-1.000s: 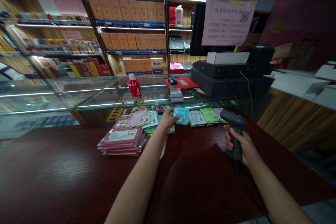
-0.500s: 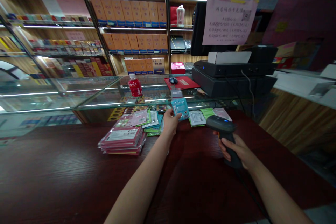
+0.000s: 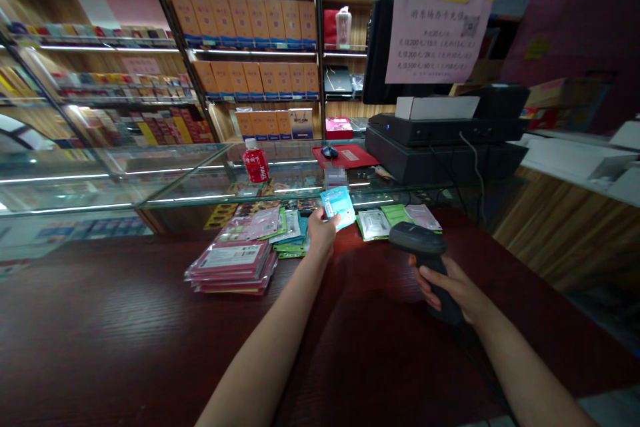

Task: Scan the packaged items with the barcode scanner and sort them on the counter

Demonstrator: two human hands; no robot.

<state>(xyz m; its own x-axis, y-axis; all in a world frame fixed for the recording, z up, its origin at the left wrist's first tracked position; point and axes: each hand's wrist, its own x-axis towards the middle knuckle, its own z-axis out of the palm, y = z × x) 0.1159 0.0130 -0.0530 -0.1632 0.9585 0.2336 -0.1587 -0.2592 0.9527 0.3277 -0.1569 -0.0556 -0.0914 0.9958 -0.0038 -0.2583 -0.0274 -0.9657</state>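
Observation:
My left hand (image 3: 321, 232) is closed on a small blue packet (image 3: 339, 205), held tilted up above the dark red counter (image 3: 125, 333). My right hand (image 3: 447, 287) grips the handle of a black barcode scanner (image 3: 419, 243), whose head points left toward the packet. Between and behind the hands lie loose green and pink packets (image 3: 395, 219). A stack of pink packets (image 3: 233, 265) lies left of my left hand, with several more packets (image 3: 280, 227) fanned behind it.
A glass display case (image 3: 150, 180) runs along the counter's far edge, with a red bottle (image 3: 255, 163) on it. A black register and printer (image 3: 440, 140) stand at the right, under a pink paper notice (image 3: 435, 37). Shelves of boxed goods (image 3: 250, 33) fill the back wall.
My left hand picked the blue packet up off the counter and raised it. My right hand swung the scanner left, toward the packet.

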